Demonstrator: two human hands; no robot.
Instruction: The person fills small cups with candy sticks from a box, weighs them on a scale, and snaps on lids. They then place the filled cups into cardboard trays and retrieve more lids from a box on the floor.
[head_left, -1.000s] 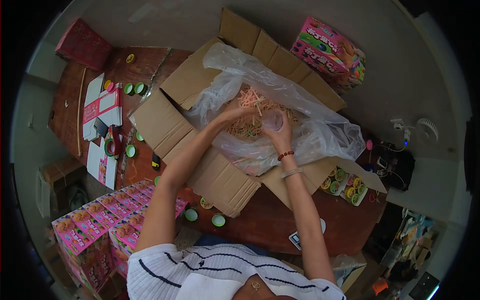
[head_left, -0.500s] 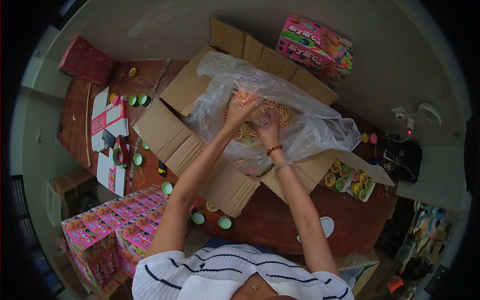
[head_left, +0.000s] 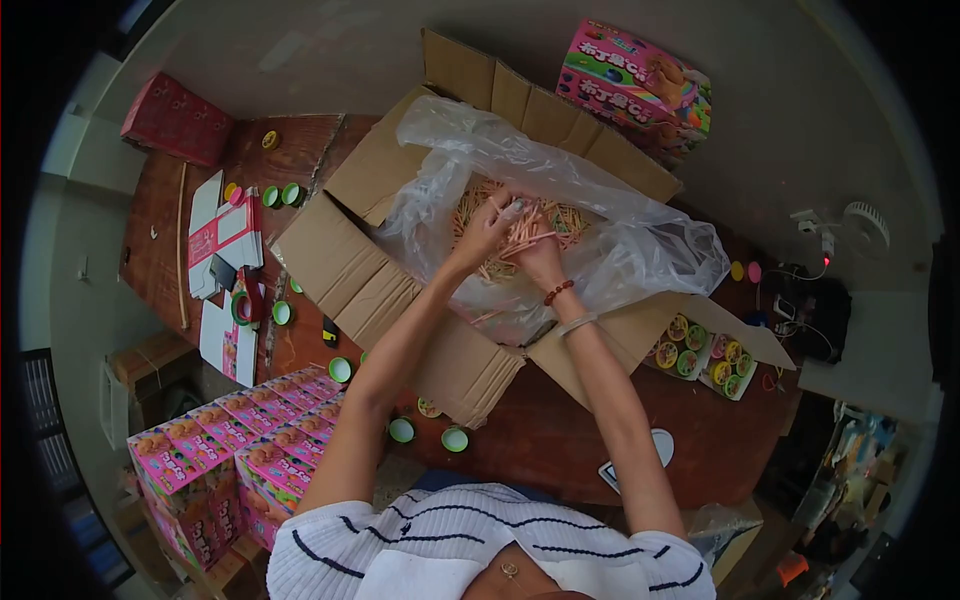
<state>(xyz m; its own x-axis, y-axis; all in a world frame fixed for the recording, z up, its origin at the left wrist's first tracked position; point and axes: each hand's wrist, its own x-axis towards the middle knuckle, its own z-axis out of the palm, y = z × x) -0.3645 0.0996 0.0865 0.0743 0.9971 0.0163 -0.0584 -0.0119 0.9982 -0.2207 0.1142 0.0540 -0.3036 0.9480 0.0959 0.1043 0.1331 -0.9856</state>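
A large open cardboard box (head_left: 365,295) stands on the table, lined with a clear plastic bag (head_left: 640,240). Thin, pale pink, yellow and green sticks (head_left: 568,225) lie loose inside. My left hand (head_left: 486,232) is closed over the left side of a pinkish bunch of sticks (head_left: 526,232) above the pile. From below and the right, my right hand (head_left: 543,262) is curled around what looks like a clear cup holding that bunch. The fingers and the sticks hide most of the cup.
Printed pink boxes (head_left: 190,450) are stacked at lower left, with another pair (head_left: 635,85) behind. A tray of small round tubs (head_left: 690,345) is to the right. Green lids (head_left: 455,439), tape (head_left: 241,308) and flat white cartons (head_left: 215,240) lie on the table (head_left: 520,440).
A bunch of pinkish sticks now shows between my hands, where the clear cup was visible before. My left hand has lowered slightly, and the sticks that jutted above it are down.
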